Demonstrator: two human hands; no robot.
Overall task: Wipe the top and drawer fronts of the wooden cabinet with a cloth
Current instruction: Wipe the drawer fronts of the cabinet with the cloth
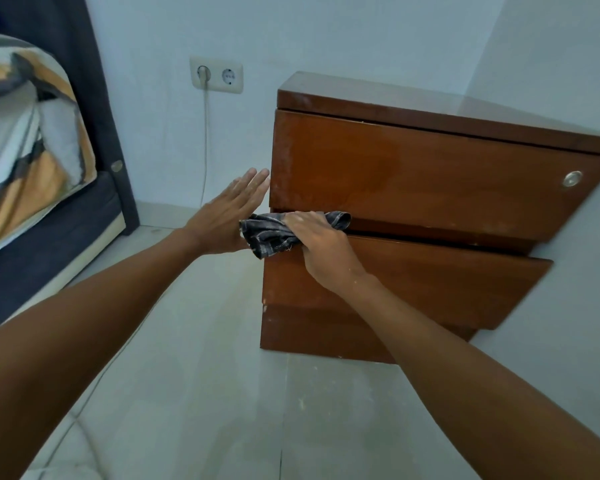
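A brown wooden cabinet (430, 174) with two drawer fronts stands in the room's corner, right of centre. Its glossy top (430, 102) is bare. The upper drawer has a round metal knob (571, 178) at its right end. My right hand (321, 244) presses a dark checked cloth (271, 233) against the gap between the upper and lower drawer fronts, near the cabinet's left edge. My left hand (226, 213) is flat with fingers straight, beside the cabinet's left side, its fingertips near the upper drawer's left edge.
A bed with a dark frame (49, 244) and a patterned pillow (25, 133) lies at the left. A double wall socket (216, 75) with a cable (205, 143) hanging from it sits between bed and cabinet. Pale floor tiles (205, 375) stretch below.
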